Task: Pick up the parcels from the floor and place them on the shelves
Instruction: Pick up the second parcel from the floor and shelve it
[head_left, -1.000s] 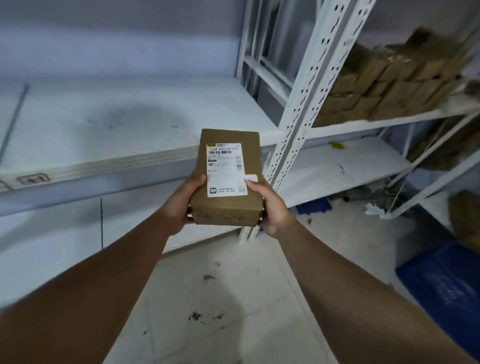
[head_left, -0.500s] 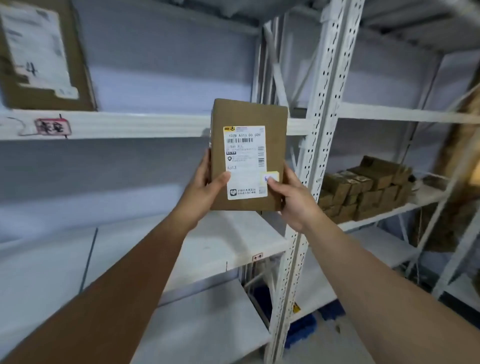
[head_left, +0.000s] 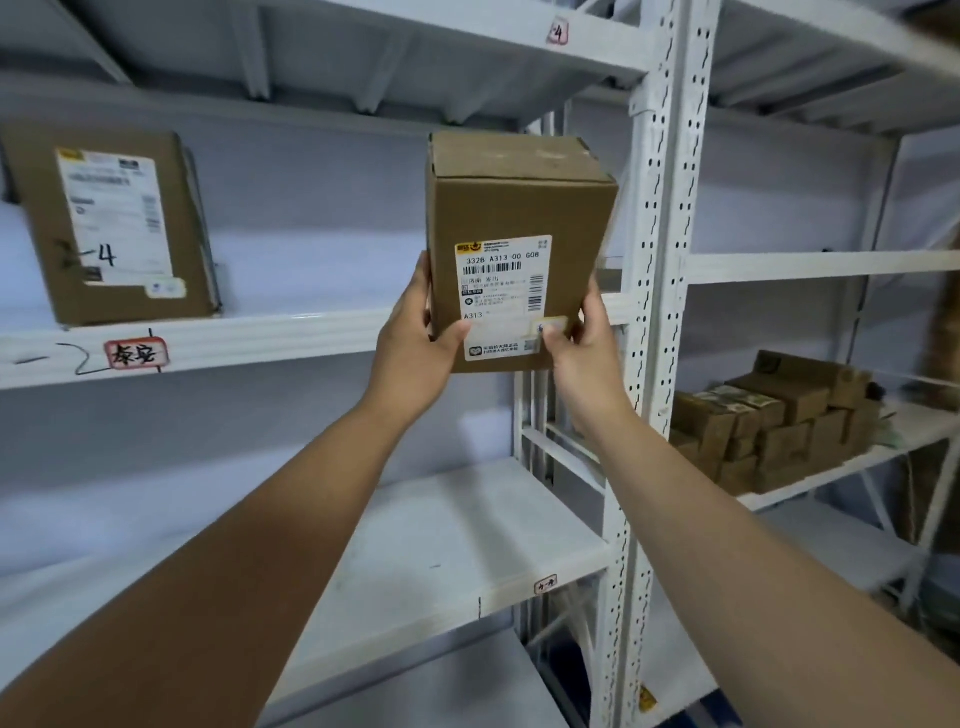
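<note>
Head view: boxy brown cardboard parcel (head_left: 511, 234), white label, clamped between left hand (head_left: 415, 338) and right hand (head_left: 582, 348) fingers.

held parcel (head_left: 511, 249) label "332B A313 00 G08", leaning parcel (head_left: 111, 228) "4"

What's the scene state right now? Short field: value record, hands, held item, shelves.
held item: cardboard box with a white shipping label facing the camera
left hand: grips the box's lower left edge
right hand: grips the box's lower right corner, thumb on the label
box position: in the air, raised in front of the upper shelf, not set down
already on that shelf: one labelled parcel at far left, marked 4
right bay: stack of small boxes on a lower shelf
</note>
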